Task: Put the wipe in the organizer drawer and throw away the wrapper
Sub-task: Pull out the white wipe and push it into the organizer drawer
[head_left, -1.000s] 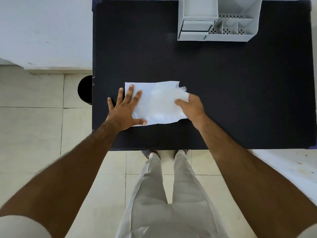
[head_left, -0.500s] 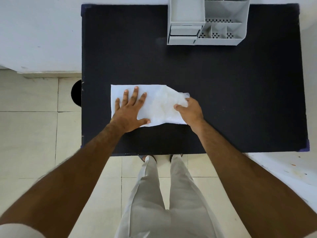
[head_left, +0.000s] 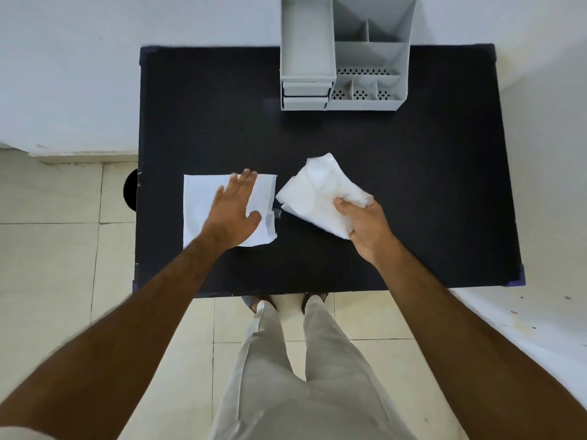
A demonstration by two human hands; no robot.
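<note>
A flat white rectangular wipe (head_left: 203,204) lies on the black table (head_left: 413,185), left of centre. My left hand (head_left: 233,214) rests flat on it with the fingers spread, holding nothing. Just to its right, my right hand (head_left: 365,225) grips a crumpled, shiny, translucent wrapper (head_left: 317,188), lifted a little and apart from the wipe. The grey organizer (head_left: 371,103) stands at the table's far edge, with two shut drawers (head_left: 305,90) stacked on its left front.
The organizer has an open tray on top and several open compartments on its right side. A dark round object (head_left: 131,192) sits on the tiled floor against the table's left edge. My legs (head_left: 286,360) stand at the near edge. White walls surround the table.
My right hand has pulled the wrapper off to the right, so the wipe and the wrapper are now separate. My left hand stayed pressed on the wipe. The camera has tilted back.
</note>
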